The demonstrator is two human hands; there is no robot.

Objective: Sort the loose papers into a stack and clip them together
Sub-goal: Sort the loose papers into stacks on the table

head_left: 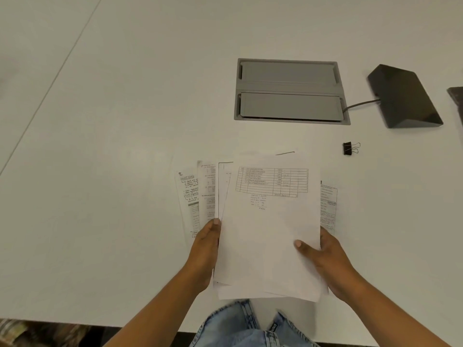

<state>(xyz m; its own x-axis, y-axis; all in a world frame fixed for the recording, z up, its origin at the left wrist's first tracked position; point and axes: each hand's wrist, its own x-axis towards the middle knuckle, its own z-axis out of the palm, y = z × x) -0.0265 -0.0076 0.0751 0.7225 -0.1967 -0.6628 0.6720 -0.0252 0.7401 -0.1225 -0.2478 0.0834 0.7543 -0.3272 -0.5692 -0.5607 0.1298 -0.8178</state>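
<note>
Both hands grasp the papers [269, 229] near the table's [125, 121] near edge: the left hand [204, 254] pinches the left side, the right hand [325, 261] has its thumb on top. The thin sheets are fanned, uneven. A black binder clip [350, 148] lies far right; broad bare tabletop lies left.

Honestly not much is legible here: the top sheet [270, 221] has a printed table up at 12 o'clock with handwritten figures under it, all too blurry to read. Same story for the handwritten page [188, 196] out at 9 o'clock and the printed page [328, 209] at 3 o'clock. A small tag on the jeans [274, 327] at 6 o'clock has a few white letters I can't make out.
</note>
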